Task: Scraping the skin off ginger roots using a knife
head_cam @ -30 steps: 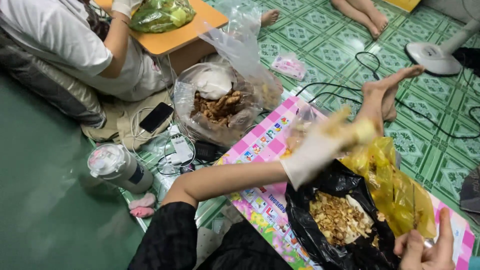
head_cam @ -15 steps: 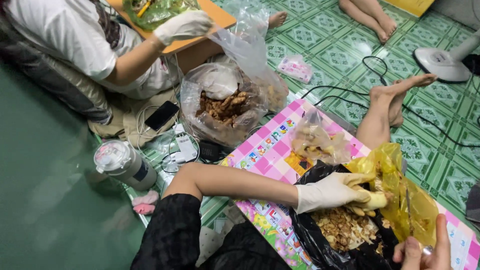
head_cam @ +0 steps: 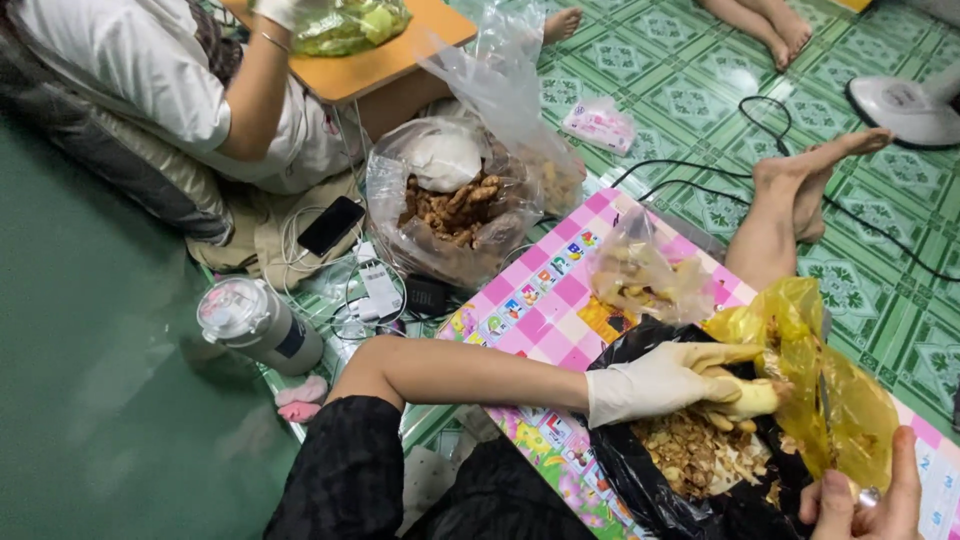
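My left hand (head_cam: 665, 383) wears a white glove and reaches into a black plastic bag (head_cam: 640, 480) full of pale brown peelings (head_cam: 695, 455). It grips a yellowish peeled root piece (head_cam: 752, 398) over the peelings. A crumpled yellow plastic bag (head_cam: 835, 400) stands against the black bag's right side. My bare right hand (head_cam: 865, 500) is at the bottom right edge, fingers pinched on the yellow bag's lower rim. Both bags rest on a pink checkered mat (head_cam: 545, 295). A small clear bag of pale pieces (head_cam: 640, 270) lies on the mat behind them.
A large clear bag of brown roots (head_cam: 455, 205) sits behind the mat. Another person (head_cam: 150, 70) sits at a low orange table (head_cam: 385, 60), one gloved hand on a bag of green contents. A phone (head_cam: 330, 225), tumbler (head_cam: 255, 325), cables, fan (head_cam: 905, 105) and bare feet lie around.
My gloved left hand dropped from above the mat into the black bag, still holding the yellowish piece. The other person's gloved hand moved along the orange table.
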